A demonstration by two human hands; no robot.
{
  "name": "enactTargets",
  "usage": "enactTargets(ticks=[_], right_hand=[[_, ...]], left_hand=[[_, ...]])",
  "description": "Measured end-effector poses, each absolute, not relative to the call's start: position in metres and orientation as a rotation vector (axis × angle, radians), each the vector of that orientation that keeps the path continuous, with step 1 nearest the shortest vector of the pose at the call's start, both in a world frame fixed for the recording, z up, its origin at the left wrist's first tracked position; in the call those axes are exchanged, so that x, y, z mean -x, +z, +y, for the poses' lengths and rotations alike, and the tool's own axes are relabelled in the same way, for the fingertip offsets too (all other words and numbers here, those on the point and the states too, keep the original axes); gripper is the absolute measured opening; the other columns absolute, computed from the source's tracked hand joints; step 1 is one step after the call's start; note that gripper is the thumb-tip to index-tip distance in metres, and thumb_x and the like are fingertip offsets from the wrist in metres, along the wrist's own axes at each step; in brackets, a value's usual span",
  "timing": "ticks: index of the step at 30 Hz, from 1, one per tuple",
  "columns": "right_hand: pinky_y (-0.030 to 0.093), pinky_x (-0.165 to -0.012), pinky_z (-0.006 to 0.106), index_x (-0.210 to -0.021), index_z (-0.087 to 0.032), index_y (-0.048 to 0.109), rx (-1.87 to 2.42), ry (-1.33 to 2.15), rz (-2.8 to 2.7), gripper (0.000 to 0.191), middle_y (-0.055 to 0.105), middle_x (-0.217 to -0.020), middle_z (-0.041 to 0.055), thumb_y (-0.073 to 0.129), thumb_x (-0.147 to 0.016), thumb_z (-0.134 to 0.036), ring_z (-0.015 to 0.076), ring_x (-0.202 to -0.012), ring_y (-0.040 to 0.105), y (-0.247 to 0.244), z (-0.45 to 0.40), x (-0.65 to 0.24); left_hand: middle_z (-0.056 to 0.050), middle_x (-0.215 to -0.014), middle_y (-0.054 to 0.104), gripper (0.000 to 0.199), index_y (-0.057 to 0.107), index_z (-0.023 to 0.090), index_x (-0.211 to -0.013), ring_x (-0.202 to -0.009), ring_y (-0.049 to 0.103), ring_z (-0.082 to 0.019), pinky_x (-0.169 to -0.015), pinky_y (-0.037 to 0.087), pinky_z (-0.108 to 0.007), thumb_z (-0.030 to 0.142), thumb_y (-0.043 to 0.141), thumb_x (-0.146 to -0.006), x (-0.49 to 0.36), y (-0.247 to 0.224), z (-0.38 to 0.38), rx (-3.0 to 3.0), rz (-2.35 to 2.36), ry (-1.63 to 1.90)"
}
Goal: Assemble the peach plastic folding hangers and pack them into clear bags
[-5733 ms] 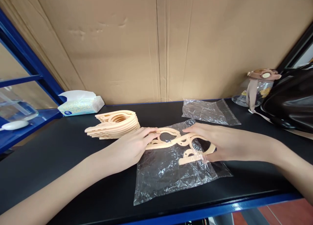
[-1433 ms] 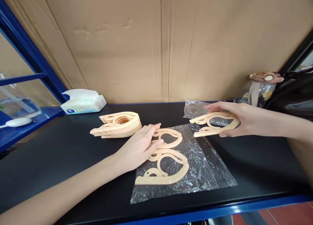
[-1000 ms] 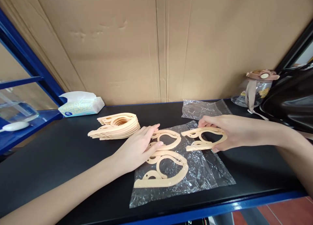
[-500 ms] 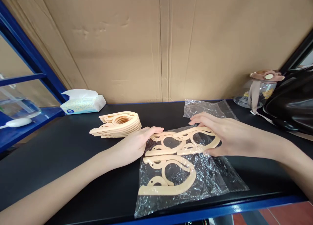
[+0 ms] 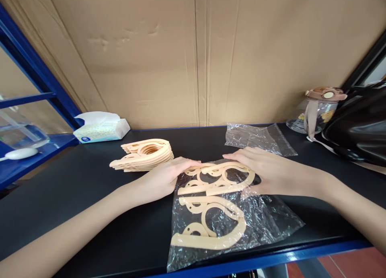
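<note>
A clear plastic bag point(image 5: 265, 229) lies on the black tabletop, holding beige folding clothes hangers. One folded hanger point(image 5: 223, 242) lies flat in its near half. In the far half, another folded hanger point(image 5: 250, 177) overlaps one to its left. My right hand point(image 5: 259, 171) is closed around the curved end of this upper hanger, fingers behind and thumb in front, partly under the film. My left hand point(image 5: 163, 177) pinches the bag's far left edge; its other fingers are hidden. Just beyond it stands a stack of matching folded hangers point(image 5: 147, 155).
Another clear bag point(image 5: 256, 137) lies flat at the back. A tissue pack point(image 5: 101, 129) sits back left, near a blue frame point(image 5: 39, 68). On the right are a strapped drinking bottle point(image 5: 324, 109) and a shiny black bag point(image 5: 358, 129). Cardboard point(image 5: 157, 60) walls the back.
My right hand has moved left with the upper hanger, sliding it further over the one beside it. The near hanger has shifted slightly toward me. My left hand stays at the bag's edge.
</note>
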State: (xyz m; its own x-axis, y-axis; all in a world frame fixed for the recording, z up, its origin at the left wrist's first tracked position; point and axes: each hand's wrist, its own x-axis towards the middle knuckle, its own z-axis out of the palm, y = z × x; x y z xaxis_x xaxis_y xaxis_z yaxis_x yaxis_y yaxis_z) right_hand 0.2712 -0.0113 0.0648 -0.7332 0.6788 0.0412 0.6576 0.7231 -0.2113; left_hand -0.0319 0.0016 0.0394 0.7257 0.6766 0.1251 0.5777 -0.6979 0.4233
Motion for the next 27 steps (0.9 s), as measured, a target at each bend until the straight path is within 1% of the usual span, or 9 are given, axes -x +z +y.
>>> enactTargets(ticks=[3, 5, 7, 9, 12, 17, 22, 24, 27], right_hand=[[0.037, -0.103, 0.044, -0.145, -0.024, 0.030, 1.154, 0.222, -2.772, 0.069, 0.049, -0.137, 0.0090, 0.055, -0.084, -0.042, 0.0284, -0.126, 0.044, 0.065, -0.010, -0.279], [0.043, -0.096, 0.040, -0.145, -0.026, 0.029, 1.231, 0.196, -2.734, 0.060, 0.053, -0.134, 0.0076, 0.046, -0.088, -0.029, 0.0253, -0.118, 0.052, 0.065, -0.009, -0.284], [0.048, -0.080, 0.034, -0.144, -0.027, 0.029, 1.325, 0.184, -2.713, 0.057, 0.063, -0.116, 0.0059, 0.039, -0.088, -0.021, 0.0214, -0.098, 0.062, 0.065, -0.008, -0.286], [0.046, -0.065, 0.030, -0.142, -0.027, 0.031, 1.411, 0.121, -2.701, 0.055, 0.067, -0.088, 0.0018, 0.038, -0.088, -0.019, 0.0188, -0.076, 0.064, 0.066, -0.007, -0.286], [0.041, -0.059, 0.029, -0.138, -0.025, 0.038, 1.476, 0.016, -2.671, 0.050, 0.063, -0.068, -0.0020, 0.039, -0.088, -0.022, 0.0180, -0.063, 0.061, 0.068, -0.008, -0.283], [0.046, -0.068, 0.028, -0.138, -0.029, 0.039, 1.336, 0.193, -2.705, 0.055, 0.067, -0.099, 0.0005, 0.052, -0.085, -0.039, 0.0192, -0.085, 0.064, 0.072, -0.011, -0.281], [0.044, -0.092, 0.037, -0.143, -0.028, 0.034, 1.266, 0.196, -2.715, 0.065, 0.055, -0.131, 0.0048, 0.055, -0.084, -0.046, 0.0257, -0.115, 0.055, 0.068, -0.010, -0.282], [0.044, -0.092, 0.039, -0.143, -0.027, 0.035, 1.298, 0.176, -2.687, 0.067, 0.056, -0.130, 0.0063, 0.055, -0.083, -0.049, 0.0267, -0.115, 0.055, 0.067, -0.008, -0.280], [0.047, -0.081, 0.036, -0.140, -0.027, 0.038, 1.320, 0.245, -2.662, 0.066, 0.065, -0.110, 0.0041, 0.058, -0.081, -0.050, 0.0238, -0.098, 0.061, 0.064, -0.007, -0.273]], left_hand=[[0.001, -0.136, 0.053, 0.044, 0.045, 0.031, -0.135, -0.122, 0.050, -0.016, -0.105, 0.039, -0.033, 0.015, 0.036, -0.094, 0.031, 0.041, 0.000, -2.588, 0.974, 0.383], [0.002, -0.135, 0.053, 0.045, 0.045, 0.032, -0.135, -0.121, 0.050, -0.016, -0.104, 0.040, -0.033, 0.014, 0.036, -0.094, 0.030, 0.042, 0.000, -2.588, 0.973, 0.378], [0.002, -0.135, 0.054, 0.045, 0.045, 0.032, -0.135, -0.120, 0.051, -0.016, -0.103, 0.041, -0.032, 0.015, 0.037, -0.094, 0.030, 0.042, -0.001, -2.589, 0.967, 0.377], [0.002, -0.134, 0.054, 0.044, 0.045, 0.031, -0.135, -0.120, 0.051, -0.016, -0.103, 0.041, -0.032, 0.016, 0.037, -0.095, 0.030, 0.042, -0.001, -2.594, 0.966, 0.381], [0.002, -0.135, 0.053, 0.044, 0.045, 0.031, -0.135, -0.120, 0.050, -0.016, -0.104, 0.040, -0.032, 0.015, 0.036, -0.095, 0.031, 0.041, 0.000, -2.604, 0.975, 0.377], [0.001, -0.137, 0.051, 0.043, 0.044, 0.029, -0.136, -0.122, 0.049, -0.016, -0.105, 0.039, -0.031, 0.015, 0.035, -0.096, 0.033, 0.037, 0.002, -2.634, 0.949, 0.373], [0.000, -0.135, 0.052, 0.042, 0.044, 0.028, -0.134, -0.121, 0.049, -0.016, -0.104, 0.039, -0.031, 0.015, 0.036, -0.096, 0.034, 0.036, 0.003, -2.634, 0.938, 0.390], [0.000, -0.135, 0.052, 0.042, 0.044, 0.029, -0.135, -0.121, 0.049, -0.016, -0.104, 0.039, -0.031, 0.015, 0.036, -0.096, 0.034, 0.037, 0.003, -2.636, 0.938, 0.386], [0.000, -0.135, 0.052, 0.042, 0.044, 0.029, -0.135, -0.121, 0.049, -0.016, -0.103, 0.039, -0.031, 0.015, 0.036, -0.096, 0.034, 0.039, 0.003, -2.640, 0.942, 0.372]])
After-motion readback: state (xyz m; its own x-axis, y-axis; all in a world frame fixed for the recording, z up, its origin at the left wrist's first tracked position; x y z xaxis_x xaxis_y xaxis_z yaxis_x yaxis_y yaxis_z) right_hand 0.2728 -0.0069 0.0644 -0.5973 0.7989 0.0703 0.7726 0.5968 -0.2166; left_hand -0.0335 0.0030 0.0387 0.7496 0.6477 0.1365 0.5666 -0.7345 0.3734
